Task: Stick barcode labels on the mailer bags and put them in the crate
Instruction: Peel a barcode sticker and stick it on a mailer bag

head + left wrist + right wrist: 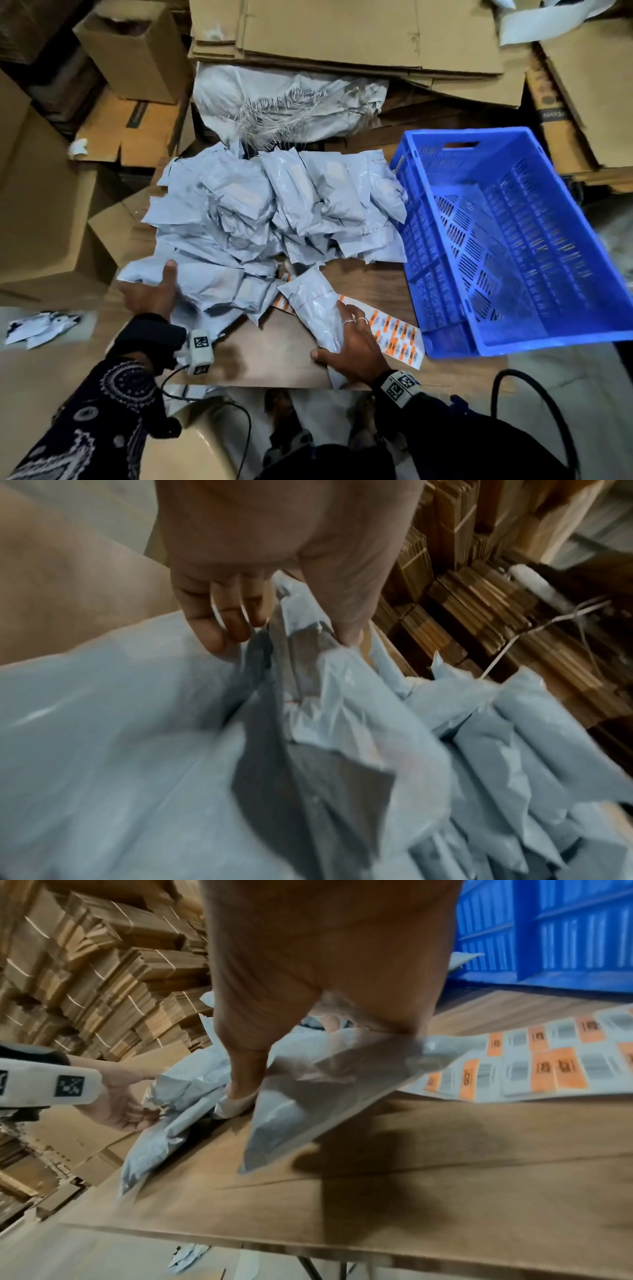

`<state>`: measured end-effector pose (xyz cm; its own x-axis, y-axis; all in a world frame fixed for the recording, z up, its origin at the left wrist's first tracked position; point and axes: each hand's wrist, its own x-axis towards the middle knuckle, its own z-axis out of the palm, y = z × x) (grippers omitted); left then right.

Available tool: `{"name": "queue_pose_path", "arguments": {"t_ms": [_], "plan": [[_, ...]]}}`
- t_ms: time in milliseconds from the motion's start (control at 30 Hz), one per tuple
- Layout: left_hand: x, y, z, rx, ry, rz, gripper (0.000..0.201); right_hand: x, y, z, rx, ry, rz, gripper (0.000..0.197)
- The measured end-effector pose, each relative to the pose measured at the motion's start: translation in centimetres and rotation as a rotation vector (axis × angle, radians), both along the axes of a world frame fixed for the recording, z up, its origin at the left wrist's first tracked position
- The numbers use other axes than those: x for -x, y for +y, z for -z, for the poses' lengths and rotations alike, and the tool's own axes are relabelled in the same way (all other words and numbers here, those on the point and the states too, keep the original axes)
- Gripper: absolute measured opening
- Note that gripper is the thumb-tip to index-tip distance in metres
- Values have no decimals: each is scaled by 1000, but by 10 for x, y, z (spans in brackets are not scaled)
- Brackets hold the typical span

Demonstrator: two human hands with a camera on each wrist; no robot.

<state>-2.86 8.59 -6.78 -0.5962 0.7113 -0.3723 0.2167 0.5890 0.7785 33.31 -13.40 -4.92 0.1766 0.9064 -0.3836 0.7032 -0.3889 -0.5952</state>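
Head view looks down on a wooden table [274, 356] with a heap of grey mailer bags [274, 205] across its far half and a blue crate [513, 240] standing tilted at the right, its near corner over the table edge and nothing visible inside it. The right hand [356, 346] grips one mailer bag [315, 308] near the front of the table, thumb on the near side and fingers wrapped over the far side; in the right wrist view that bag [308, 1085] is lifted at one end with its lower corner close to the tabletop. Under and just right of it lies a sheet of barcode labels [397, 335] in orange and white, reaching almost to the crate's wall. The left hand [150, 294] is at the left edge of the heap, thumb up on a bag; the left wrist view shows its fingers [219, 631] curled and pinching a fold of grey bag [308, 669]. Bare tabletop lies between the two hands, up to the front edge. Flattened cardboard boxes [342, 41] crowd the far side and the left. A torn bit of wrapper [41, 325] lies off the table's left side.
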Motion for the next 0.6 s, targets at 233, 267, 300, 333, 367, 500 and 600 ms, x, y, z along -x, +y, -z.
{"name": "queue_pose_path", "arguments": {"t_ms": [233,267,300,333,367,500,600], "plan": [[-13,-36,-15,-187,196,62,85,8,-2,25,25,-11,-46,136],[-13,-44,-21,-206,254,91,76,8,-4,26,17,-2,-41,136],[-15,-53,-27,-237,302,111,72,8,-5,27,6,10,-32,137],[-20,-66,-33,-277,340,127,70,7,-7,28,-4,19,-25,137],[-28,-79,-42,-329,348,138,68,7,-9,31,-16,26,-22,137],[-85,-138,-63,-270,100,463,29,6,-14,35,-30,73,-24,127],[-130,-163,-46,36,-149,872,35,5,-14,31,-21,106,-20,112]]}}
